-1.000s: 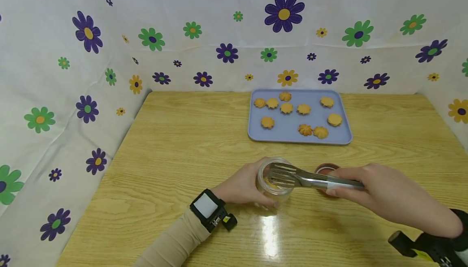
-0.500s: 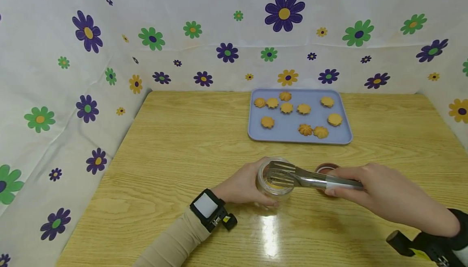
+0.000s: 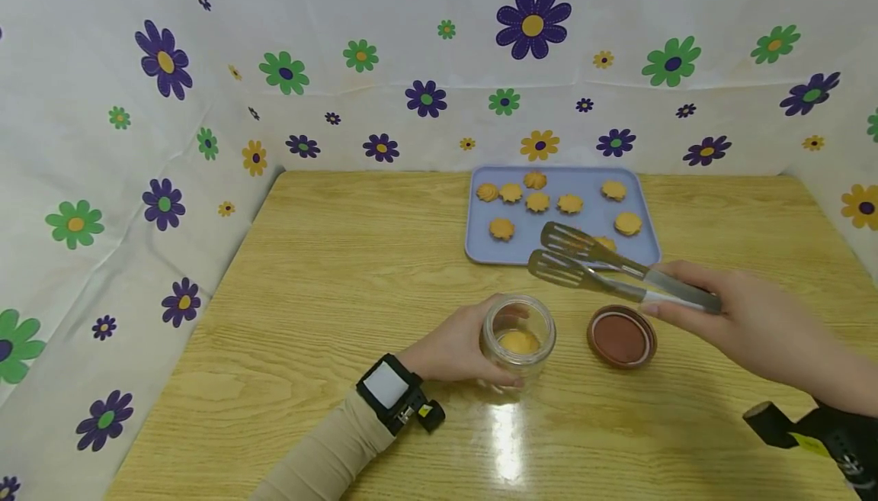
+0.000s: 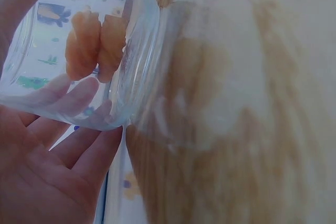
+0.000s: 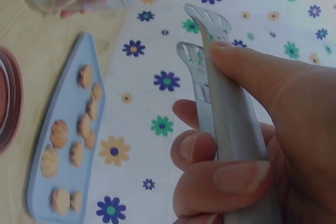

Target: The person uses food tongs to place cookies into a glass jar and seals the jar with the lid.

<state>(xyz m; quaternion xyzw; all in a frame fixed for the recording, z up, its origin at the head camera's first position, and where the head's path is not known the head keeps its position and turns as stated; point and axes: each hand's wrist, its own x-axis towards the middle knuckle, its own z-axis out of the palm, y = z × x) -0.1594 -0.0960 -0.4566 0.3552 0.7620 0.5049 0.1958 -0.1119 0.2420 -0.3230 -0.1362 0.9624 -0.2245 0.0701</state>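
My left hand [image 3: 463, 345] grips a clear glass jar [image 3: 519, 331] that stands on the table with its mouth up. Inside it, two cookies [image 4: 95, 45] show at the bottom in the left wrist view. Metal tongs [image 3: 607, 276] are held in my right hand [image 3: 748, 325], thumb along one arm and fingers round the other. Their slotted ends are spread apart with nothing between them, over the near edge of the blue tray [image 3: 507, 256]. Several flower-shaped cookies [image 3: 501, 229] lie on that tray, one or two partly hidden behind the tongs.
A round brown lid [image 3: 620, 338] lies on the wooden table [image 3: 329, 287] right of the jar, below the tongs. Flower-patterned cloth [image 3: 384, 43] hangs behind the table and along its sides.
The tongs have come up out of the jar, spread apart, and moved right and away toward the tray. The lid is now fully visible. My left hand and the jar have stayed put.
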